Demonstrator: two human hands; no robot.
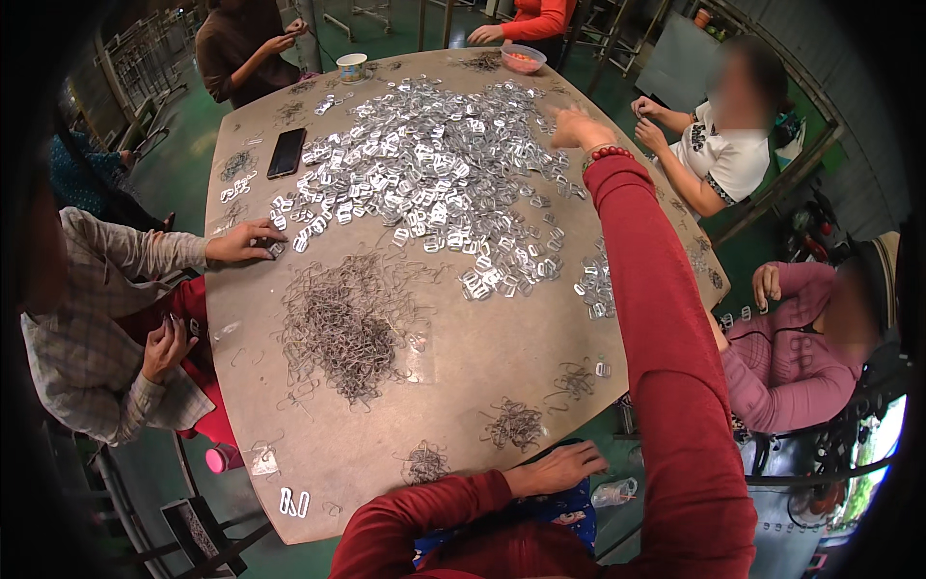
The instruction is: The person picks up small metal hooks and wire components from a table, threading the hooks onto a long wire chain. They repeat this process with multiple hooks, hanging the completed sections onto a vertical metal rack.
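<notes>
My right hand, in a red sleeve with a red bead bracelet, stretches far across the table and rests on the right edge of a big heap of shiny flat metal buckles. Its fingers are curled down into the buckles; whether they grip any is hidden. My left hand lies flat at the table's near edge, fingers spread, beside a small clump of thin wire clips. A large pile of the same wire clips sits left of centre.
Brown table with rounded corners. A black phone, a paper cup and a pink bowl stand at the far side. Other people sit around it; one person's hand reaches in from the left. Green floor beyond.
</notes>
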